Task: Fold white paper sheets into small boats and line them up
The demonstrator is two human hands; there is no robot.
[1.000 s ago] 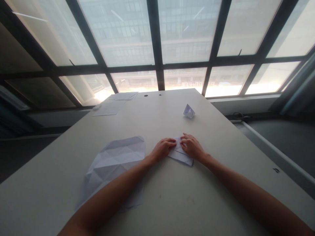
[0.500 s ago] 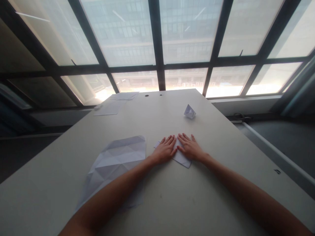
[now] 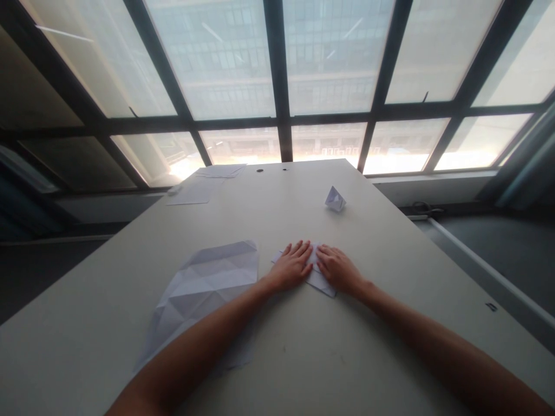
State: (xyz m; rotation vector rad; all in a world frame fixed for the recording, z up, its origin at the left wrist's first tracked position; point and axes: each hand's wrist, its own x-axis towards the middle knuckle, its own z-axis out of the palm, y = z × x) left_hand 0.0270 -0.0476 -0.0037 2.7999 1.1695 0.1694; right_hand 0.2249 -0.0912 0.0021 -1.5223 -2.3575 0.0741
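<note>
A small folded piece of white paper (image 3: 321,282) lies on the white table under both my hands; much of it is covered by them. My left hand (image 3: 293,268) rests flat on its left side, fingers stretched out and open. On its right side lies my right hand (image 3: 340,269), its fingers close together and laid on the paper, pointing up and left. The two hands nearly meet over the paper. Beside my left forearm is a large creased sheet of paper (image 3: 212,270), partly hidden by the arm.
Farther back on the right of the table (image 3: 277,208) stands a small folded paper shape (image 3: 335,199). Flat paper sheets (image 3: 191,192) lie at the far left. A dark mark (image 3: 491,307) is near the right edge. Windows rise behind the table.
My right hand's fingers have drawn in and closed together, turning a little toward the left. My left hand stays flat on the folded paper.
</note>
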